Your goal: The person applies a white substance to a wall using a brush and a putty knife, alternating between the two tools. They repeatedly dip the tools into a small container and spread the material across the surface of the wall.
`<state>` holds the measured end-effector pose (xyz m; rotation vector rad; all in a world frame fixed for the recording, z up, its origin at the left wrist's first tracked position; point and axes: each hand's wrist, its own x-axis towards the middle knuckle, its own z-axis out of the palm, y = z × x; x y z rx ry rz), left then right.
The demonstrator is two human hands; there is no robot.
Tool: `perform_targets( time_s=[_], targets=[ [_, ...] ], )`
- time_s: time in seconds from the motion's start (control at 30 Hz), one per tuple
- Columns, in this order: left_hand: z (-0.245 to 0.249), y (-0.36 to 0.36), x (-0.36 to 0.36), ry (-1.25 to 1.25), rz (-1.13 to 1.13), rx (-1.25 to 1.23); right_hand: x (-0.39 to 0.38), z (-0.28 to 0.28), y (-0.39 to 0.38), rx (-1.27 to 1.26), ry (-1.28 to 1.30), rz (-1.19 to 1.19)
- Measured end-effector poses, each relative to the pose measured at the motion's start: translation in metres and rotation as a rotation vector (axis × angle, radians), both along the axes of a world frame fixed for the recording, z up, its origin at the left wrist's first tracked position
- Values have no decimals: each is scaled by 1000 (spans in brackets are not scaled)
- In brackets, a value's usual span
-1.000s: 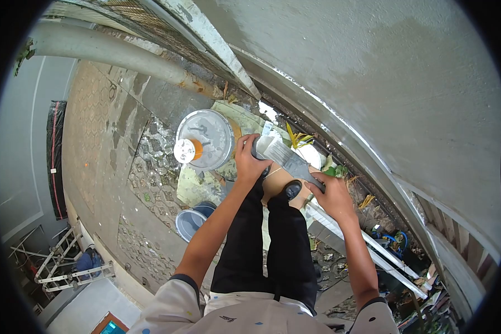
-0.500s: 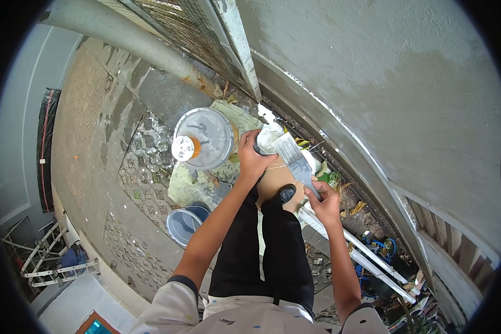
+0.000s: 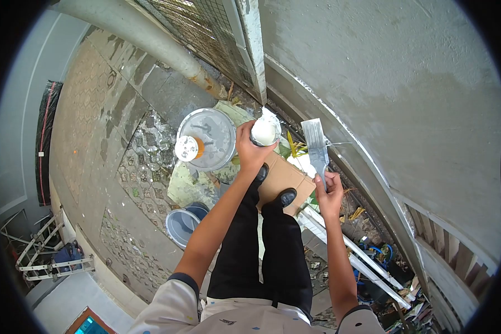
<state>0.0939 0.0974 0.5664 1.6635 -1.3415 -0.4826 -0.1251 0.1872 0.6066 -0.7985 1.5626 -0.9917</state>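
- A person's right hand (image 3: 330, 195), right of the frame's center, grips a flat, wide paintbrush (image 3: 315, 142) by its handle, fingers and thumb closed around the lower end.
- The brush stands just above that hand in the frame, its long axis running nearly up and down with a slight lean to the left at the top; the pale-smeared bristles point toward the upper edge, the handle toward the lower right.
- The right hand is plainly the nearer one; the left hand (image 3: 253, 153), near the center, is well apart from the brush.
- The left hand clasps a small pot (image 3: 265, 132) by its side, the mouth showing white inside; how full it is cannot be told.
- The pot lies left of the bristles at a similar height in the frame, the two apart, with a gray wall (image 3: 384, 67) filling the upper right beyond the brush.
- Below the hands, a cardboard sheet (image 3: 292, 175) lies under black shoes (image 3: 286, 197); left of center stand a large lidded bucket (image 3: 220, 153), an orange container (image 3: 188, 148) on its lid, and a blue-gray bucket (image 3: 181, 227).
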Motion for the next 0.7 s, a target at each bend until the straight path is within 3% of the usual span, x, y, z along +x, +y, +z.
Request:
perform_targets(
  time_s=[0.17,0.23,0.37,0.43,0.5,0.7],
  targets=[
    [-4,15,29,-33,160,40,6,-49,-30,-132,218,61],
    [-5,26,39,-28,189,49,15,-59,-54,-86,495,160],
    [-9,48,54,-35,219,87,48,-67,-103,-68,572,125],
    [-9,56,56,-53,233,97,60,-85,-124,-282,655,42],
    [-9,61,58,-49,224,102,65,-95,-136,-274,671,18],
    [-11,72,57,4,203,134,59,-98,-110,-239,740,-172]
  ],
)
